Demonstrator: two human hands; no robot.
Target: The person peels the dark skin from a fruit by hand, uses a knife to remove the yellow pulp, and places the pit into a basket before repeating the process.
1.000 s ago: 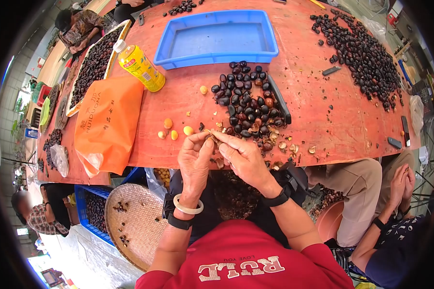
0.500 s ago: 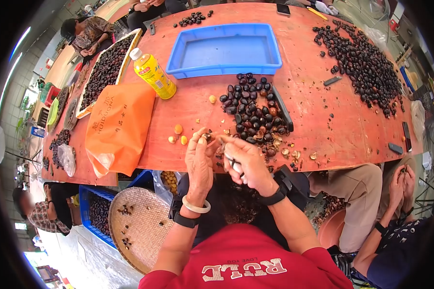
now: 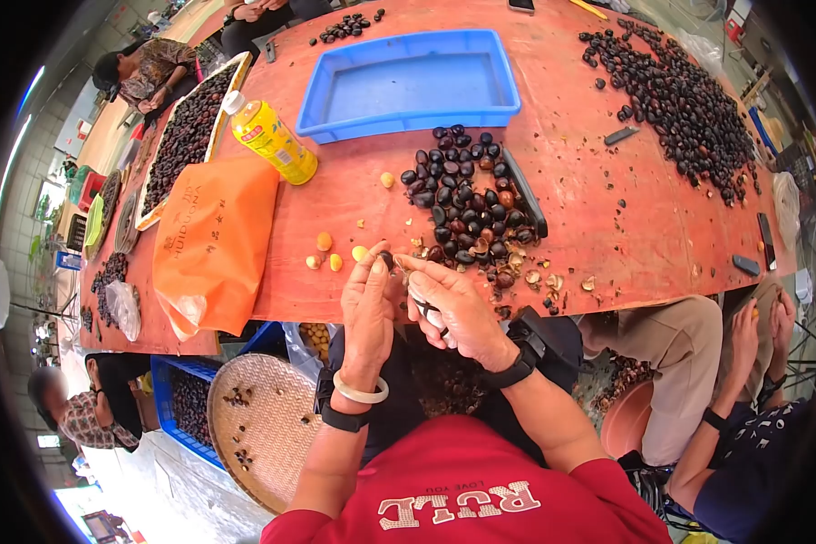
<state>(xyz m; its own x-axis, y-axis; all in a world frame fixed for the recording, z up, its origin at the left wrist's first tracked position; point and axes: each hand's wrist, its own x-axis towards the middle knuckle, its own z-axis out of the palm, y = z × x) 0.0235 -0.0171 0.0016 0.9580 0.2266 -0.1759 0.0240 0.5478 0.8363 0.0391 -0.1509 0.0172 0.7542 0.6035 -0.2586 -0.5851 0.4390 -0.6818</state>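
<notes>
My left hand [image 3: 369, 308] pinches a dark nut [image 3: 387, 259] between thumb and fingertips at the table's front edge. Close beside it on the right, my right hand [image 3: 453, 313] is curled around a small white-handled tool [image 3: 429, 315], its fingertips near the nut. The tool's tip cannot be made out. Beyond my hands lies a pile of dark, glossy nuts [image 3: 467, 204], with broken shells [image 3: 517, 263] at its near side. Several yellow peeled kernels [image 3: 325, 241] rest on the red table [image 3: 589, 208] to the left of the pile.
Behind the pile stands a blue tray [image 3: 408, 86]. A yellow bottle [image 3: 276, 140] and an orange bag [image 3: 210, 245] are on the left. A larger nut heap [image 3: 680, 109] is at right. Co-workers sit around; one person's hands [image 3: 760, 326] are at lower right.
The view has shifted slightly, moving the table items left and up. Another kernel now shows near my left hand, and the dark nut in its fingers is more visible.
</notes>
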